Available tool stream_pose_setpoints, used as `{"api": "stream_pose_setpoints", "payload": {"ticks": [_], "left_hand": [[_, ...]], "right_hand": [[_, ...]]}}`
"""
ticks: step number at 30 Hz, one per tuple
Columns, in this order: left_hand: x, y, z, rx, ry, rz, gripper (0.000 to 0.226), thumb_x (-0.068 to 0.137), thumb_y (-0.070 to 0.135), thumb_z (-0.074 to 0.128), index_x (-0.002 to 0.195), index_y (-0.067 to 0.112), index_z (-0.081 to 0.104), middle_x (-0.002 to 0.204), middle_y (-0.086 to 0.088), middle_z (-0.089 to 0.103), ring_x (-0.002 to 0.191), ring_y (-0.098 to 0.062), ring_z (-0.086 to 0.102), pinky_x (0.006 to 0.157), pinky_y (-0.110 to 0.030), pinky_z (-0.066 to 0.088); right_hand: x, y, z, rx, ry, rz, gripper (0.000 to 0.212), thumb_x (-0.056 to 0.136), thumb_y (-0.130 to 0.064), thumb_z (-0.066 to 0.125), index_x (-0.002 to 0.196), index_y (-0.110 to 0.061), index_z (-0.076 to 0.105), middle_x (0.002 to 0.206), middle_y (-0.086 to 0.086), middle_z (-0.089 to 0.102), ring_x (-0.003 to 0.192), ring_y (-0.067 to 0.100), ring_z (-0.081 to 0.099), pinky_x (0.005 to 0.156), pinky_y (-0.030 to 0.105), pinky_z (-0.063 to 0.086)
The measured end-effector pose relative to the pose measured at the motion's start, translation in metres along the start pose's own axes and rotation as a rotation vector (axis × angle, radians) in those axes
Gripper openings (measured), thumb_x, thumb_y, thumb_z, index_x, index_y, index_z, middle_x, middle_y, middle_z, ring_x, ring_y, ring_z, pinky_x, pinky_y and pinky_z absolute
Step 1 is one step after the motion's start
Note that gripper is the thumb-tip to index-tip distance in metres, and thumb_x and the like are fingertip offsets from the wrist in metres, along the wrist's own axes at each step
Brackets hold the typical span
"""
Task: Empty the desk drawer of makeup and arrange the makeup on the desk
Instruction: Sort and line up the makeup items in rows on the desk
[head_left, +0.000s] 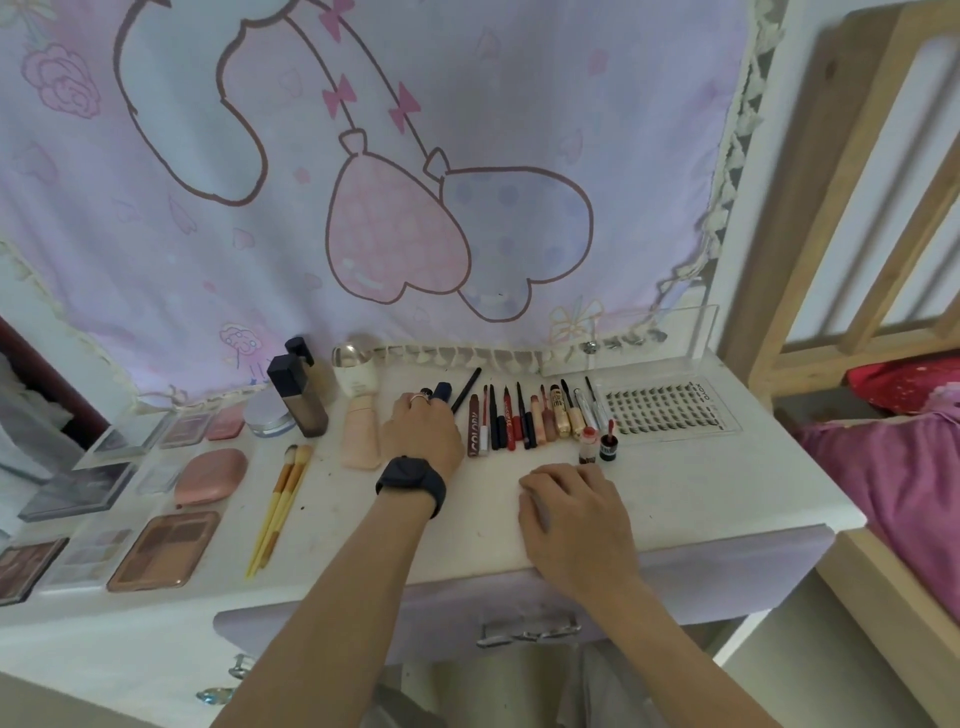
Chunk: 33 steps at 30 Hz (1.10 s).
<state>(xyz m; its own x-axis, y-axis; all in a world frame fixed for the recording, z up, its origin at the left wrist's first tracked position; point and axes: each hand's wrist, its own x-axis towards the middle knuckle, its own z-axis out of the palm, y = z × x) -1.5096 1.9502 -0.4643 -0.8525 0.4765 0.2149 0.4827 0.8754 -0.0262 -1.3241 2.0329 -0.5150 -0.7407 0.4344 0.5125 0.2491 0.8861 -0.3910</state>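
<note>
A dark tube (441, 391) is being gripped by the left hand (423, 431) beside the makeup row (519, 422) on the counter (701, 483), mid-frame; the right hand (571, 514) is being rested there, released, below a pink cloth (467, 130).

Your left arm is stretched forward, the left hand (422, 434) curled round a dark tube (442, 391). Your right hand (571, 512) rests palm down on the surface (701, 483), fingers relaxed.

Surface (675, 499): palettes (163, 551) far left, brushes (280, 506) beside them, bottles (298, 402) behind, pencil row (524, 418) centre, lash tray (667, 408) right.
</note>
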Motion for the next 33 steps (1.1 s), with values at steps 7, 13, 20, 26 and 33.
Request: {"api": "stream_pose_setpoints", "payload": {"ticks": [7,13,20,26,33], "left_hand": [[0.004,-0.002,-0.002,-0.029,-0.074,-0.029,0.03,0.096,0.027,0.051,0.121,0.012,0.06,0.123,-0.007,0.058,0.109,-0.026,0.055,0.073,-0.03,0.036],[-0.002,-0.009,-0.014,-0.195,-0.024,-0.097,0.029,0.099,0.033,0.047,0.114,0.012,0.061,0.114,-0.006,0.063,0.1,-0.026,0.06,0.07,-0.032,0.038],[-0.062,-0.013,-0.008,-0.553,0.286,0.18,0.017,0.1,0.03,0.056,0.107,0.017,0.065,0.121,-0.003,0.061,0.13,-0.023,0.048,0.082,-0.034,0.055],[-0.1,-0.011,0.014,-0.475,0.452,0.411,0.024,0.099,0.033,0.051,0.102,0.016,0.068,0.097,-0.001,0.066,0.084,-0.023,0.058,0.067,-0.04,0.054],[-0.105,-0.016,0.016,-0.495,0.408,0.392,0.023,0.095,0.036,0.06,0.104,0.019,0.071,0.097,0.003,0.069,0.089,-0.021,0.062,0.074,-0.037,0.053]], "right_hand": [[-0.001,0.0,0.0,0.013,-0.002,0.01,0.019,0.086,-0.025,0.072,0.103,-0.02,0.077,0.104,-0.006,0.073,0.096,0.02,0.062,0.082,0.033,0.051],[-0.001,0.002,0.0,0.021,-0.01,0.016,0.018,0.087,-0.025,0.072,0.103,-0.02,0.077,0.104,-0.006,0.073,0.097,0.02,0.063,0.083,0.034,0.051],[0.005,0.002,-0.005,0.288,-0.036,0.196,0.044,0.09,-0.067,0.045,0.111,-0.036,0.069,0.094,-0.031,0.065,0.088,-0.004,0.056,0.079,0.024,0.045],[0.009,0.007,-0.021,0.708,0.053,0.382,0.035,0.084,-0.077,0.047,0.094,-0.048,0.063,0.075,-0.021,0.072,0.065,0.001,0.064,0.056,0.011,0.043],[0.006,0.012,-0.025,0.898,0.115,0.479,0.024,0.101,-0.038,0.06,0.084,-0.025,0.071,0.074,-0.005,0.075,0.051,0.004,0.052,0.054,0.02,0.048]]}}
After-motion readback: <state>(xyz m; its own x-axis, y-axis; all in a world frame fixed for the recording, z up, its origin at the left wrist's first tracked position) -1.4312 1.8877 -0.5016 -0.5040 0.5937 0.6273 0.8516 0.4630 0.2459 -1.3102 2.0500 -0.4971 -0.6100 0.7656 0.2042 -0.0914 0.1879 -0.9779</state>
